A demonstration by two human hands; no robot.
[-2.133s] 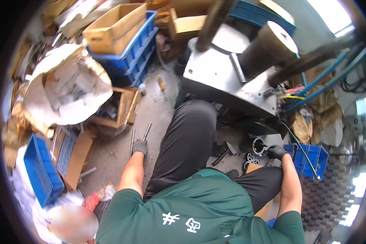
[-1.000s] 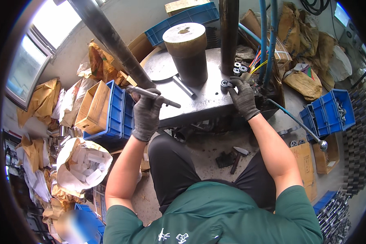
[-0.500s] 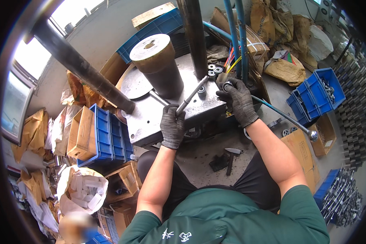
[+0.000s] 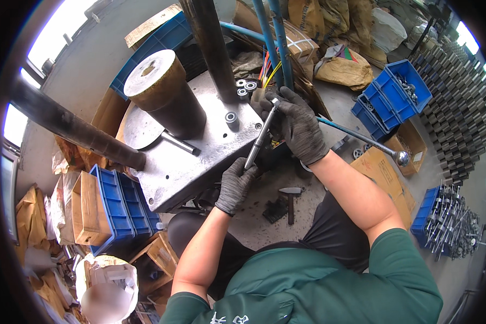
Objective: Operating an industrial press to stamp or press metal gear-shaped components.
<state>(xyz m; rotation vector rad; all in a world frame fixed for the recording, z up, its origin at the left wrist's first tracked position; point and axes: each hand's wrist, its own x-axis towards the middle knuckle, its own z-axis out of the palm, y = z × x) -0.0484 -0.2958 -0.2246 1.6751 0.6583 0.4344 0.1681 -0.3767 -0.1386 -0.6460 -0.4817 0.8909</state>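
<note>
My left hand (image 4: 236,185), in a dark grey knit glove, is closed around the lower end of a stepped steel shaft (image 4: 260,139). The shaft tilts up and away to the right. Its far end meets the gloved fingers of my right hand (image 4: 301,127), curled around a small ring bearing that they mostly hide. How far the bearing sits on the shaft cannot be seen. One bearing (image 4: 231,119) stands on the steel press table (image 4: 205,162), and several more bearings (image 4: 243,90) are grouped behind it. A second steel shaft (image 4: 181,143) lies beside the large steel cylinder (image 4: 170,97).
Dark round columns (image 4: 210,48) rise from the table. A blue lever with a ball end (image 4: 400,157) reaches out at right. On the floor lies a hammer (image 4: 291,205). Blue crates (image 4: 125,202) stand at left, others (image 4: 399,94) at right, near stacked metal parts (image 4: 453,108).
My right hand has brought the bearing to the shaft's far end. The shaft in my left hand has turned, and the view has shifted right.
</note>
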